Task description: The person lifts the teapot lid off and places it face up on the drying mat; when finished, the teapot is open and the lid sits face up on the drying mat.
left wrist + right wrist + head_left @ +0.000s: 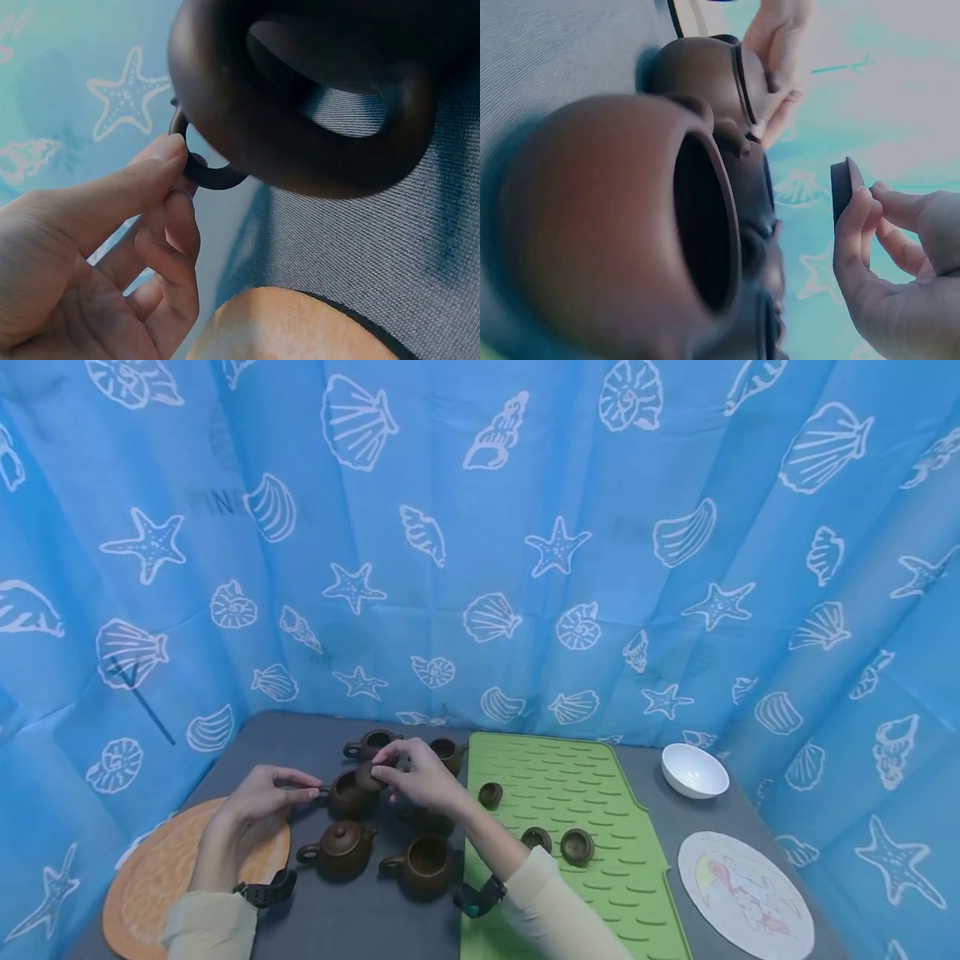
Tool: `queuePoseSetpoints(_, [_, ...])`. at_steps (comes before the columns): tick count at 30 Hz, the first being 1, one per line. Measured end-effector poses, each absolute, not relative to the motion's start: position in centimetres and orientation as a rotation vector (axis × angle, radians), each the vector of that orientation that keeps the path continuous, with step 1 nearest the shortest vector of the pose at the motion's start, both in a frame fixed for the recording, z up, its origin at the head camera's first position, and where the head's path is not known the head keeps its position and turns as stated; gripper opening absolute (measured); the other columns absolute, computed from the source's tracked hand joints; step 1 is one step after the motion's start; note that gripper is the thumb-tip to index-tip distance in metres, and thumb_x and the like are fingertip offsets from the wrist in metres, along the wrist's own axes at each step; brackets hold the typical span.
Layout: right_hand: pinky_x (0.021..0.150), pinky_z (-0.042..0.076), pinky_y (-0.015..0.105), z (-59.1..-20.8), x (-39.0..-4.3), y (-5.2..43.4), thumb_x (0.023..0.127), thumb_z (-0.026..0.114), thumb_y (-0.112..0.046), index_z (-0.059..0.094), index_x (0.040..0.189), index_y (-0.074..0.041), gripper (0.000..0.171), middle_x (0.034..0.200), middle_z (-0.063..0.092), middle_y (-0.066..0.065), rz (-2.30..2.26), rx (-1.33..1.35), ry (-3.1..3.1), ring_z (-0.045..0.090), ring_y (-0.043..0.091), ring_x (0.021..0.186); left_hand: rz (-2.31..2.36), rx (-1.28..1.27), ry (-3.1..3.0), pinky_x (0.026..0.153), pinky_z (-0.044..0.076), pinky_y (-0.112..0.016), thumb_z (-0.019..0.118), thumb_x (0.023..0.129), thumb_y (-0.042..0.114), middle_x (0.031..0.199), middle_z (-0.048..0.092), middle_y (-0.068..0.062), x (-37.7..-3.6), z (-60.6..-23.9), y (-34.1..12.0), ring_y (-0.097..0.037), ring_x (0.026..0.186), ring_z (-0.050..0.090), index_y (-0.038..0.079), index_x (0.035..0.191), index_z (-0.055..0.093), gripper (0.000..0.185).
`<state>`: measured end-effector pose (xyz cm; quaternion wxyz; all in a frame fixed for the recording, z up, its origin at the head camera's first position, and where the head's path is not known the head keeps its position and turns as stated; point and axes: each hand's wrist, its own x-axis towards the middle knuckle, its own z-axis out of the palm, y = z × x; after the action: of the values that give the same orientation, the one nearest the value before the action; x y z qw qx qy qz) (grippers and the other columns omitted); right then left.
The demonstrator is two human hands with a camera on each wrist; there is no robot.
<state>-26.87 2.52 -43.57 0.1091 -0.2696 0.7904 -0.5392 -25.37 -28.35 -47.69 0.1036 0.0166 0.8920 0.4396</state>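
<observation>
Head view: the right hand [420, 774] pinches a small round brown clay lid [369, 776] between thumb and fingertips, holding it just above the open mouth of a dark brown clay teapot [349, 794] that stands on the grey tabletop [360, 927]. In the right wrist view the same lid [844, 187] shows edge-on against the fingertips [855, 214], clear of the pot's rim. The left hand [262, 792] reaches in from the other side, and its thumb and forefinger grip the teapot's ring-shaped handle [201, 171]; the left wrist view shows the thumb pressed on the outer curve of the loop with the fingers curled behind it.

Around this pot stand more brown clay teapots: a lidded one [341, 848] nearer the person, an open one [424, 863] beside that, and two further back near the curtain [367, 744] [447, 753]. Another seems to sit under the right wrist, though the arm hides most of it. Below the left forearm lies an orange round woven placemat [150, 885]. To the right a green ribbed silicone mat [570, 785] carries three small brown lids [491, 794] [536, 838] [577, 846]. Beyond it sit a white ceramic bowl [693, 771] and a round white printed disc [746, 893]. A blue curtain with white shells and starfish [525, 527] encloses the table.
</observation>
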Motion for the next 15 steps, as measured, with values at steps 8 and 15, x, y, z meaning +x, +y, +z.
queuePoseSetpoints(8, [0.077, 0.065, 0.06, -42.3, -25.1, 8.5, 0.11, 0.064, -0.014, 0.066, 0.125, -0.001, 0.02, 0.121, 0.066, 0.024, -1.6, -0.762, 2.325, 0.067, 0.019, 0.075, 1.286, 0.091, 2.643, 0.087, 0.059, -0.035, 0.081, 0.099, 0.027, 0.127, 0.077, -0.017, -25.5, -47.5, -28.3, -0.024, 0.108, 0.068, 0.006, 0.121, 0.082, 0.03])
queuePoseSetpoints(15, [0.069, 0.065, 0.041, -42.7, -24.0, 14.1, 0.112, 0.059, -0.013, 0.062, 0.131, 0.004, 0.025, 0.113, 0.067, 0.025, -1.612, -0.631, 2.399, 0.069, 0.023, 0.079, 1.257, 0.113, 2.651, 0.085, 0.059, -0.034, 0.079, 0.101, 0.026, 0.126, 0.077, -0.019, -25.5, -47.2, -28.4, -0.022, 0.105, 0.068, 0.004, 0.122, 0.081, 0.031])
